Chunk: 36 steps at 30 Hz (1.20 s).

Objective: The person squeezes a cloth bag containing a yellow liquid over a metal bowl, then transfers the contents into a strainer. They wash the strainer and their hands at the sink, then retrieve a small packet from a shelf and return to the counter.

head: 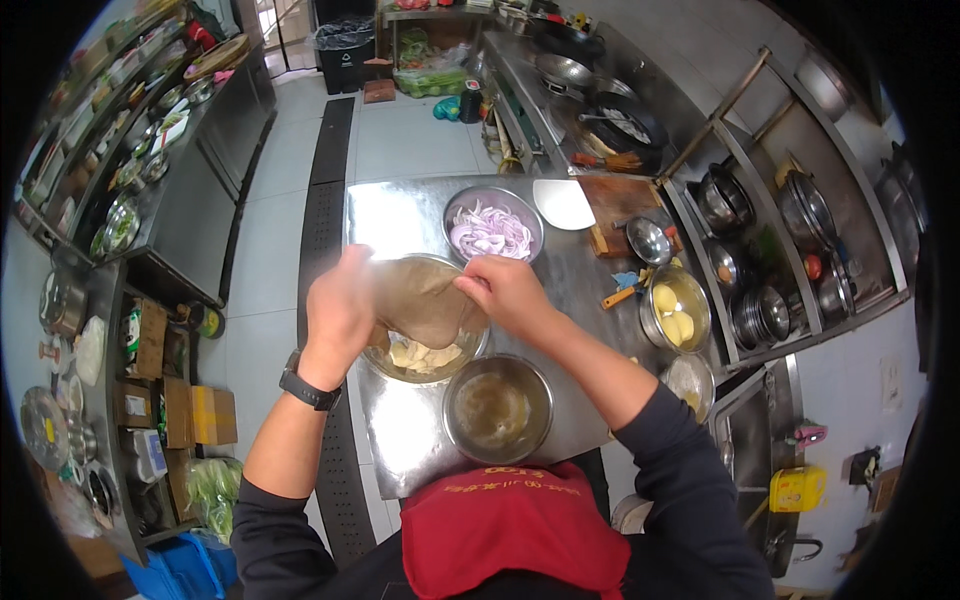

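A damp brown cloth (431,300) hangs between my two hands over a steel bowl (482,352). My right hand (506,292) pinches its right edge between thumb and fingers. At the cloth's left side is my left hand (336,311), its fingers blurred by motion and closed around the edge. Pale, lumpy mash or dough (424,356) lies in the bowl, part of it hidden by the cloth. Closer to my body, a second steel bowl (545,420) holds cloudy brownish liquid (495,409). Sliced purple onion (491,231) fills a bowl (459,196) beyond the cloth.
The steel table (405,442) also carries a white dish (562,204), a wooden cutting board (619,199), a ladle (649,240), an orange-handled tool (619,298) and a bowl of peeled potatoes (675,319). Shelves with steel bowls (761,315) stand right; a stove with woks (622,124) lies beyond.
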### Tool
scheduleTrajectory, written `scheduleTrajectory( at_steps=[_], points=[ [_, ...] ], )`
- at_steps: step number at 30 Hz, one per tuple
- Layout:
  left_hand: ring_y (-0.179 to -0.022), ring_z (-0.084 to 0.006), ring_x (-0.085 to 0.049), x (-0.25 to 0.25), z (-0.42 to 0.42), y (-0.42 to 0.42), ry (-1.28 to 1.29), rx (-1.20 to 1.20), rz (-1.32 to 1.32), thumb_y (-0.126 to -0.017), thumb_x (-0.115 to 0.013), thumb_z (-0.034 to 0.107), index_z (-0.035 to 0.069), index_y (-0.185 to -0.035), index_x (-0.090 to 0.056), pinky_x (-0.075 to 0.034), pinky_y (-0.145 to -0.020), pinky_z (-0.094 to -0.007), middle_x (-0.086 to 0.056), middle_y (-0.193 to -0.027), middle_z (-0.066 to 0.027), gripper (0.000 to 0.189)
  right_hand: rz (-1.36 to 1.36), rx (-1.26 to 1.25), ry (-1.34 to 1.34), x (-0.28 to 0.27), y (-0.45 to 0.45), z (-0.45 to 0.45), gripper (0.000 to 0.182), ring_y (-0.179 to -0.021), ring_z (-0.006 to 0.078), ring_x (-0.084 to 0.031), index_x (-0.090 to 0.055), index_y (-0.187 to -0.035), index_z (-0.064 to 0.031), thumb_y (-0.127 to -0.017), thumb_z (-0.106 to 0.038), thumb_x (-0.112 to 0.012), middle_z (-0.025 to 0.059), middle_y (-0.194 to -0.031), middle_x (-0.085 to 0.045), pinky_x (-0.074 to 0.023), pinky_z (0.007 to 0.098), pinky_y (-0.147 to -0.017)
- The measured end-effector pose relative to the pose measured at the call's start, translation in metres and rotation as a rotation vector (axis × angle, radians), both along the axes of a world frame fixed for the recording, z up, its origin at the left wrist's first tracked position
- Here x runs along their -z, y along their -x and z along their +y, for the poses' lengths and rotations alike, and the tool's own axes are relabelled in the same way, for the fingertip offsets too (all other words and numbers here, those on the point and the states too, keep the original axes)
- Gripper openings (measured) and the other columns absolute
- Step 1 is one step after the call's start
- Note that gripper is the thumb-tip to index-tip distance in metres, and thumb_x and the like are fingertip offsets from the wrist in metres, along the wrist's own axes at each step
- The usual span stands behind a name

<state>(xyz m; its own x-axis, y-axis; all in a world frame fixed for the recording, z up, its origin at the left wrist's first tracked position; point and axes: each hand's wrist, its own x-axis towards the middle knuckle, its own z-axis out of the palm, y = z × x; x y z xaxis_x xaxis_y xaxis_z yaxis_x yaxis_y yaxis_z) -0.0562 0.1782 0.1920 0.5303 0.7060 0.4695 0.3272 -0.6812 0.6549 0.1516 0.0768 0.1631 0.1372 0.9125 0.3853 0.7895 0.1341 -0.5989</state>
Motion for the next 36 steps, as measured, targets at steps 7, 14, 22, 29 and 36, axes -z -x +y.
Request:
scheduleTrajectory(
  at_steps=[7, 14, 22, 29, 36],
  points=[
    [-0.066, -0.0279, -0.058, 0.000, 0.003, -0.003, 0.009, 0.018, -0.046, -0.088, -0.042, 0.002, 0.000, -0.097, -0.054, -0.045, -0.063, -0.0301, -0.057, -0.077, -0.0169, 0.015, -0.093, 0.016, -0.214, -0.019, 0.006, 0.018, 0.015, -0.063, 0.0331, -0.054, -0.056, -0.075, -0.0023, -0.080, -0.014, -0.064, 0.0141, -0.066, -0.054, -0.0422, 0.0394, -0.056],
    [-0.064, -0.0177, -0.055, -0.006, 0.000, -0.002, 0.146, -0.036, -0.058, -0.089, -0.040, 0.004, -0.001, -0.097, -0.055, -0.044, -0.062, -0.0280, -0.057, -0.074, -0.0108, 0.017, -0.055, 0.014, -0.248, -0.031, 0.001, 0.029, 0.012, -0.064, 0.0304, -0.056, -0.058, -0.077, -0.0008, -0.080, -0.011, -0.064, 0.0145, -0.068, -0.056, -0.0429, 0.0366, -0.058],
    [-0.078, -0.0106, -0.052, -0.012, -0.006, -0.005, 0.256, 0.064, -0.245, -0.090, -0.039, 0.005, 0.000, -0.096, -0.056, -0.041, -0.070, -0.0230, -0.056, -0.083, -0.0052, 0.019, 0.050, 0.035, -0.246, -0.049, 0.002, 0.030, 0.010, -0.061, 0.0324, -0.055, -0.060, -0.080, -0.0019, -0.080, -0.011, -0.064, 0.0157, -0.069, -0.058, -0.0425, 0.0374, -0.055],
    [-0.084, -0.0148, -0.057, -0.016, -0.005, -0.025, 0.582, 0.394, -0.436, -0.086, -0.047, 0.009, 0.002, -0.107, -0.054, -0.045, -0.079, -0.0278, -0.060, -0.093, -0.0093, 0.023, 0.387, -0.081, 0.034, -0.079, 0.021, 0.027, 0.009, -0.067, 0.0059, -0.053, -0.060, -0.087, 0.0008, -0.087, -0.008, -0.059, 0.0002, -0.073, -0.059, -0.0446, 0.0225, -0.060],
    [-0.081, -0.0349, -0.060, -0.028, -0.004, -0.026, 0.105, 0.126, -0.241, -0.077, -0.057, 0.003, 0.002, -0.099, -0.054, -0.048, -0.069, -0.0367, -0.060, -0.089, -0.0180, 0.023, 0.403, -0.290, -0.144, -0.106, 0.046, 0.024, 0.009, -0.074, 0.0087, -0.058, -0.061, -0.091, 0.0015, -0.084, -0.003, -0.059, 0.0041, -0.080, -0.062, -0.0475, 0.0232, -0.067]
  ],
)
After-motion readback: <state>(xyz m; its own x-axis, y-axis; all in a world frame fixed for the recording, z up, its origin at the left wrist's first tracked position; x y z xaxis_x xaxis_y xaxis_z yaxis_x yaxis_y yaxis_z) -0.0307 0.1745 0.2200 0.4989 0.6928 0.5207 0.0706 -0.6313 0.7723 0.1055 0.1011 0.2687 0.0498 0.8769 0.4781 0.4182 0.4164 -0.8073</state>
